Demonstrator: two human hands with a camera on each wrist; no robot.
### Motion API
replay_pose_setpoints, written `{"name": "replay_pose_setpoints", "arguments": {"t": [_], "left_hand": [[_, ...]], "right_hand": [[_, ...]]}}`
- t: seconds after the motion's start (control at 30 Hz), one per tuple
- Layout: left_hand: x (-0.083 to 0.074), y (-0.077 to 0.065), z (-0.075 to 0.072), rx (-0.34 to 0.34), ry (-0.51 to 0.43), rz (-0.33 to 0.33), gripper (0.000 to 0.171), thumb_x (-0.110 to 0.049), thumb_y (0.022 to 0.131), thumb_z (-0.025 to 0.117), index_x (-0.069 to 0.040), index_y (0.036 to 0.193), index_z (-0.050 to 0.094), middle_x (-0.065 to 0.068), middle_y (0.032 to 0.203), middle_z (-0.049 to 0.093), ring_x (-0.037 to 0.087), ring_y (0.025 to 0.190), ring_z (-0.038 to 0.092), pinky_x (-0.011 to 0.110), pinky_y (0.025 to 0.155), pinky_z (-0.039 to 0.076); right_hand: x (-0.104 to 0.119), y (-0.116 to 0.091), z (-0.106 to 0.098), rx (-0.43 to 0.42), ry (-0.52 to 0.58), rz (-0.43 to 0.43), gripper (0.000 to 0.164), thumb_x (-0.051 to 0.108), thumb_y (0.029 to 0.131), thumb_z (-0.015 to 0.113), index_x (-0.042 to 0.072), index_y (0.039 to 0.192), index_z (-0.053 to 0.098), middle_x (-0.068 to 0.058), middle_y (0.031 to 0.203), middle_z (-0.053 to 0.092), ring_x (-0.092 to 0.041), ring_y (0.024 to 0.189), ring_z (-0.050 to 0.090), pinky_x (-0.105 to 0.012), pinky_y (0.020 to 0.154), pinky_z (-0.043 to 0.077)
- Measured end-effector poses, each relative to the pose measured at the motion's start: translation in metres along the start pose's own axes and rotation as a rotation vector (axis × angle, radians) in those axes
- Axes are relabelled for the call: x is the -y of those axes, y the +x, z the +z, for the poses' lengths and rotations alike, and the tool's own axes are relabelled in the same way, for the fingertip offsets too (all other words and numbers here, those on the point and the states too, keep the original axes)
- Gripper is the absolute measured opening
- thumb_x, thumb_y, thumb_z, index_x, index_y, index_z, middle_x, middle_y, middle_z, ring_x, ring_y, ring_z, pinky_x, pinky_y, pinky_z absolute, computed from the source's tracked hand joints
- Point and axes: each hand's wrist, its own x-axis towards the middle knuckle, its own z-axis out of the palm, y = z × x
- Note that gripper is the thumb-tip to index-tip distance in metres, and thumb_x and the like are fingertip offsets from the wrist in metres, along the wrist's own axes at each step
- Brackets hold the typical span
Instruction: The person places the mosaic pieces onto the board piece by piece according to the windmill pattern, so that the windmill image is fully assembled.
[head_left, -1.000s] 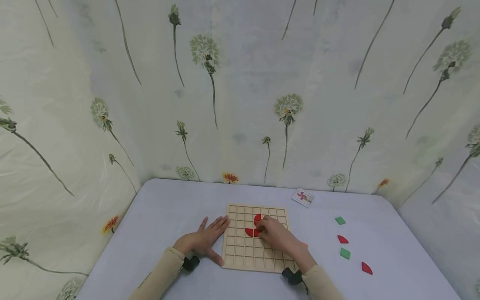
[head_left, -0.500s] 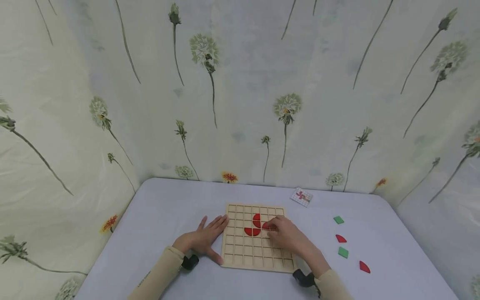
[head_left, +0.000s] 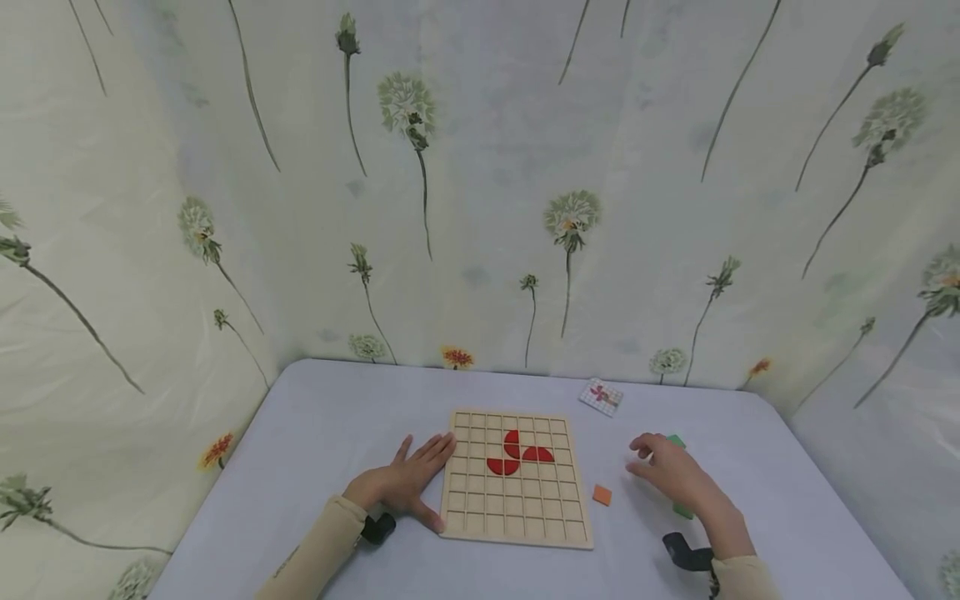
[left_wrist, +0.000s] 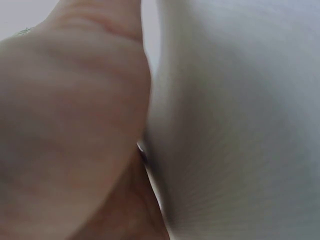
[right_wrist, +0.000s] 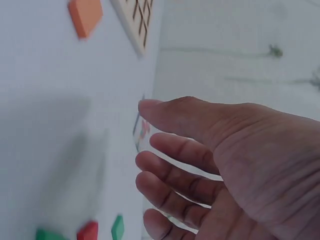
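Note:
A wooden grid board (head_left: 517,508) lies flat on the table, with several red rounded pieces (head_left: 538,454) set in its cells near the middle. My left hand (head_left: 405,483) rests spread along the board's left edge, fingertips and thumb touching the rim. To the right of the board my right hand (head_left: 675,475) is raised above the table, fingers loosely bent, nothing between them. Beneath and behind it show a green square piece (head_left: 682,510), another green piece (right_wrist: 117,227) and a red piece (right_wrist: 88,230). An orange square piece (head_left: 602,495) lies between board and right hand.
A small pattern card (head_left: 601,397) with a red figure on a grid lies behind the board at the right. The white table (head_left: 360,400) meets a floral curtain (head_left: 472,208) at the back and sides.
My right hand has left the board and moved right, over the loose pieces. A red piece it was touching now sits on the board. The left hand has stayed put.

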Motion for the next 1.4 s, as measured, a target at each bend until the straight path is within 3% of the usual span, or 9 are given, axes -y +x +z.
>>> {"name": "replay_pose_setpoints", "arguments": {"t": [0.3,0.47,0.67,0.93,1.4], "left_hand": [[0.001,0.0,0.002,-0.006,0.003,0.001,0.131,-0.071,0.063,0.072,-0.013,0.156,0.0,0.002,0.164,-0.005,0.024,0.152,-0.003,0.059,0.117,-0.006],[0.001,0.0,0.002,-0.003,-0.003,-0.002,0.132,-0.07,0.063,0.072,-0.013,0.156,0.0,0.002,0.164,-0.006,0.024,0.152,-0.004,0.059,0.117,-0.007],[0.001,0.0,0.002,-0.001,-0.002,-0.007,0.132,-0.071,0.063,0.072,-0.014,0.156,0.0,0.001,0.164,-0.006,0.024,0.152,-0.004,0.059,0.117,-0.007],[-0.001,-0.001,0.001,0.001,-0.002,-0.014,0.131,-0.07,0.063,0.073,-0.013,0.156,0.0,0.002,0.164,-0.006,0.024,0.152,-0.004,0.059,0.117,-0.007],[0.0,0.0,0.002,0.004,0.007,-0.024,0.131,-0.07,0.063,0.072,-0.015,0.157,-0.001,0.0,0.164,-0.007,0.023,0.152,-0.005,0.057,0.118,-0.007]], "right_hand": [[-0.041,-0.002,-0.023,0.037,0.009,0.1,0.041,0.02,0.087,0.071,-0.008,0.114,0.057,-0.019,0.101,0.062,-0.021,0.08,0.06,-0.041,0.071,0.053],[-0.05,-0.007,-0.027,0.079,-0.031,0.163,0.043,0.022,0.086,0.07,-0.011,0.11,0.056,-0.021,0.097,0.062,-0.03,0.088,0.058,-0.048,0.078,0.051],[-0.054,-0.011,-0.026,0.115,-0.033,0.223,0.042,0.023,0.087,0.07,-0.011,0.107,0.055,-0.021,0.095,0.062,-0.03,0.086,0.057,-0.045,0.075,0.051],[-0.057,-0.008,-0.023,0.107,-0.019,0.213,0.027,0.016,0.087,0.068,-0.005,0.099,0.06,-0.013,0.088,0.063,-0.023,0.081,0.056,-0.039,0.07,0.05],[-0.051,0.006,-0.005,0.005,-0.008,0.119,0.025,0.009,0.087,0.067,-0.007,0.106,0.063,-0.014,0.092,0.066,-0.022,0.081,0.057,-0.043,0.075,0.054]]}}
